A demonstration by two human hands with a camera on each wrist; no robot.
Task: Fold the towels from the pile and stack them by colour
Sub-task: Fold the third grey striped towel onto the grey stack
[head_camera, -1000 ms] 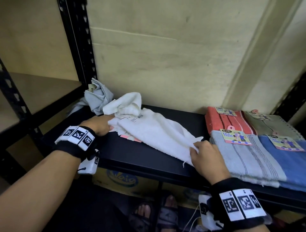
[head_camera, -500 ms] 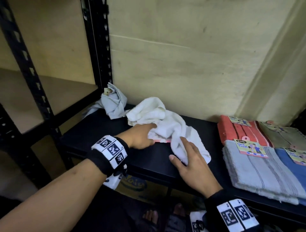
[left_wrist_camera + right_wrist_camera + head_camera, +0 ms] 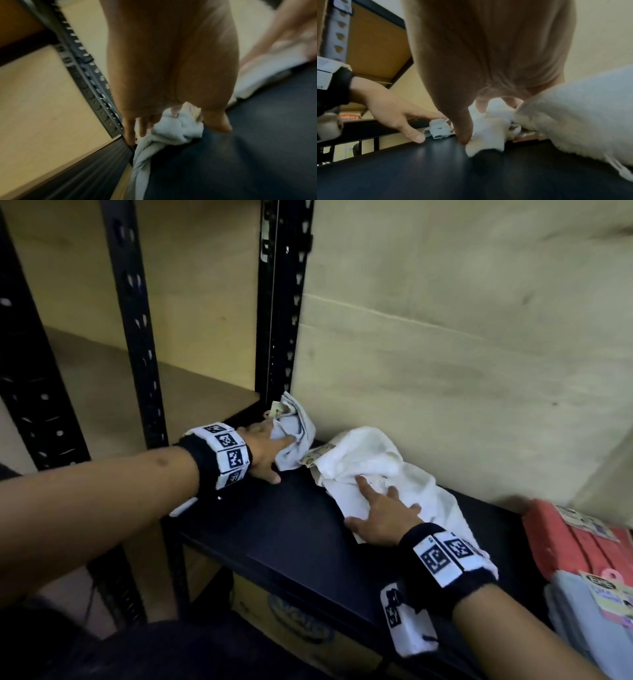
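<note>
Left hand: the left hand point(image 3: 263, 446) reaches to the back corner of the black shelf point(image 3: 294, 529) and closes its fingers on the crumpled grey towel point(image 3: 294, 440); the thumb rests on the shelf below the cloth.
Left wrist view: only here do the fingers point(image 3: 143, 125) show curled into the grey towel point(image 3: 171, 129), part of which trails past the shelf's edge beside the black post point(image 3: 89, 86).
Right hand: the right hand point(image 3: 380, 515) lies on the rumpled white towel point(image 3: 373, 463) with its fingers spread and nearly straight, pressing the cloth down rather than gripping it.
Right wrist view: from low on the shelf, the thumb point(image 3: 462, 129) touches the shelf at the white towel's point(image 3: 573, 121) near edge; the other hand point(image 3: 393, 108) and the grey towel point(image 3: 440, 128) sit just beyond.
Towels: the grey towel is under the left hand, the white towel just to the right of it, nearly touching; a paper label point(image 3: 313, 457) shows between them.
Right of the right hand: folded towels, a red one point(image 3: 568, 542) behind a pale grey one point(image 3: 582, 611), seen only from the head.
</note>
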